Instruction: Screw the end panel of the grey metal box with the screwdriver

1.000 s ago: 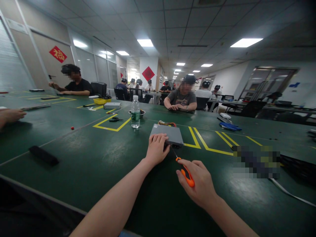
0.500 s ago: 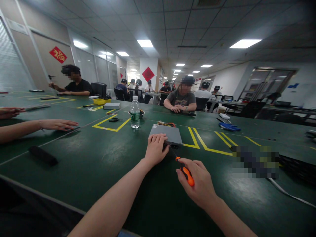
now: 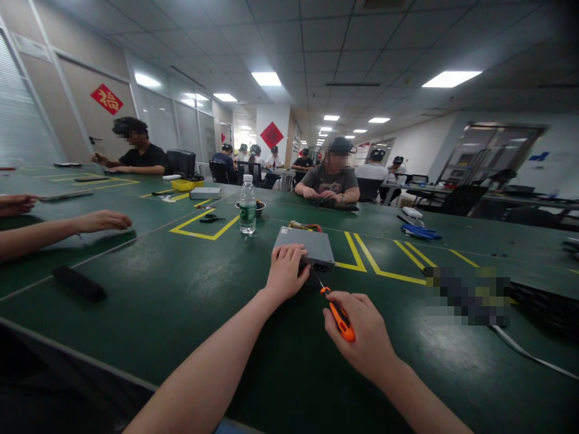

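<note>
A flat grey metal box (image 3: pixel 307 243) with coloured wires at its far end lies on the green table (image 3: pixel 181 301). My left hand (image 3: pixel 284 272) grips its near left corner, fingers curled over the top. My right hand (image 3: pixel 365 339) is closed round an orange-handled screwdriver (image 3: pixel 339 318). The thin shaft points up and left, and its tip is at the box's near side face.
A water bottle (image 3: pixel 247 206) stands behind the box, with a small bowl and scissors (image 3: pixel 211 219) near it. A black bar (image 3: pixel 79 284) lies at left. Another person's forearm and hand (image 3: pixel 97 222) rest on the table at left. Blue gloves (image 3: pixel 420 232) and cables lie to the right. Other people sit opposite.
The person at left reached a hand out over the table, then drew it slightly back. My two hands and the box have hardly moved.
</note>
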Demonstrator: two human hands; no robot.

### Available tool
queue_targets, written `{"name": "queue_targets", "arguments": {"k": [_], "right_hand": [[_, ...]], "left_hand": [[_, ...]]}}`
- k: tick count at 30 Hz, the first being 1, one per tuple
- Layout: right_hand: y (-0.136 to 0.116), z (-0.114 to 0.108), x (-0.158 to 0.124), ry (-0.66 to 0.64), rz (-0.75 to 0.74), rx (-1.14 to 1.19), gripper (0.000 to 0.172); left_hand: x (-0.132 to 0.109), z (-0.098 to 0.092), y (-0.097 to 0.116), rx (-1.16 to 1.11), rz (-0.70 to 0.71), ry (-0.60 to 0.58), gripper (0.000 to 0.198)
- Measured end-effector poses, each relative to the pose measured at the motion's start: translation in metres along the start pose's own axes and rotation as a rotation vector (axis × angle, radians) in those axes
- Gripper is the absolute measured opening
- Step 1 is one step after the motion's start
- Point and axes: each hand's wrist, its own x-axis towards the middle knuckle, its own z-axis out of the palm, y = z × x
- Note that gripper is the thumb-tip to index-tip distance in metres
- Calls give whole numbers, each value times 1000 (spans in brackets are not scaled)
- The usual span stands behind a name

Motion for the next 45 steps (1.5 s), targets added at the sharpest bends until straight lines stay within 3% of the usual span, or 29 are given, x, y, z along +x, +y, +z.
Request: {"name": "queue_targets", "arguments": {"k": [6, 13, 19, 23, 25, 27, 37, 41, 45], "right_hand": [[-2, -2, 1, -88, -44, -20, 12], [1, 1, 0, -9, 5, 2, 15], [-2, -2, 2, -100, -38, -39, 10], [1, 1, 1, -13, 1, -31, 21], [3, 3, 0, 16, 8, -27, 18], [2, 3, -1, -3, -20, -27, 12], [-3, 0, 3, -94, -49, -53, 16], [1, -3, 2, -63, -94, -45, 17], [8, -13, 1, 46, -127, -21, 12]], "left_hand": [[0, 0, 0, -4, -4, 13, 27], [0, 1, -1, 6, 0, 6, 27], [0, 1, 0, 6, -2, 11, 27], [0, 1, -1, 10, -1, 11, 27], [0, 1, 0, 7, 1, 9, 28], [0, 0, 0, 3, 0, 9, 28], [0, 1, 1, -20, -22, 11, 25], [0, 1, 1, -17, -24, 20, 25], [1, 1, 1, -8, -25, 7, 25]]}}
